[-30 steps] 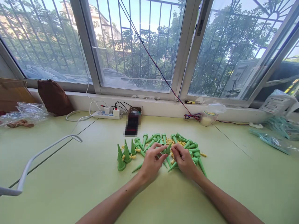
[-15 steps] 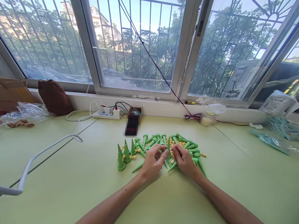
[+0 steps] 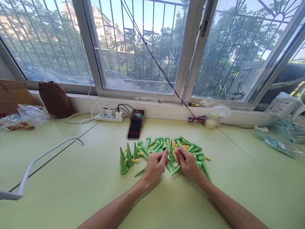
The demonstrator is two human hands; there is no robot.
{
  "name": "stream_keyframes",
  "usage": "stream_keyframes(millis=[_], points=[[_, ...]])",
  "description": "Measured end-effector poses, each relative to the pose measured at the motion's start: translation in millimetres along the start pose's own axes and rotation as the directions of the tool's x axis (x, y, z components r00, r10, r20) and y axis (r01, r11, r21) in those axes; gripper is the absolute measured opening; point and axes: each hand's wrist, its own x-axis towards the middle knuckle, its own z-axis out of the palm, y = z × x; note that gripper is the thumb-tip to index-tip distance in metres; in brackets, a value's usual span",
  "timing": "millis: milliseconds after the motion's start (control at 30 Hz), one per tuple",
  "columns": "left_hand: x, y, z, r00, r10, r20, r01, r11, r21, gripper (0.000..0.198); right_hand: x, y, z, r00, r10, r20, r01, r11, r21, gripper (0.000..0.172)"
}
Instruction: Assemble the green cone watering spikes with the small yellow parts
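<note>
Left fingers pressed together; right fingers pinched, hold unclear; green cone between; pale-filled jar beyond.

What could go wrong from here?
The upright green spike between the left hand and right hand might slip or tip; how it's gripped isn't clear. Loose yellow fittings lie close by and could scatter. The standing green spikes off the left hand might topple if bumped.
</note>
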Motion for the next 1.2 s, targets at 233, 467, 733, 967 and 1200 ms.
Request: stream_keyframes(millis=[233, 467, 733, 967, 1200], points=[[0.6, -0.8, 0.3, 0.994, -0.086, 0.073, 0.089, 0.995, -0.043, 0.071, -1.7, -2.5, 1.4, 0.998, -0.034, 0.044, 0.034, 0.999, 0.009, 0.028], [2.8, -3.6, -1.6, 0.971, -0.135, 0.195, 0.159, 0.981, -0.114, 0.073, -2.2, -1.8, 0.9, 0.997, -0.026, 0.073, 0.023, 0.998, 0.051, 0.028], [5.9, -9.9, -2.6, 0.958, -0.145, 0.247, 0.186, 0.971, -0.150, 0.075, -2.6, -1.0, 0.0, 0.997, -0.004, 0.071, 0.002, 0.999, 0.037, 0.028], [5.7, -4.0, -4.8, 0.950, -0.148, 0.276, 0.200, 0.965, -0.168, 0.070, -1.2, -1.2, -1.0, 0.996, 0.027, 0.086, -0.032, 0.998, 0.056, 0.028], [5.7, -4.9, -4.9, 0.942, -0.133, 0.308, 0.200, 0.959, -0.199, 0.064, -1.5, 1.6, -0.1, 0.996, 0.055, 0.068, -0.061, 0.995, 0.079, 0.026]])
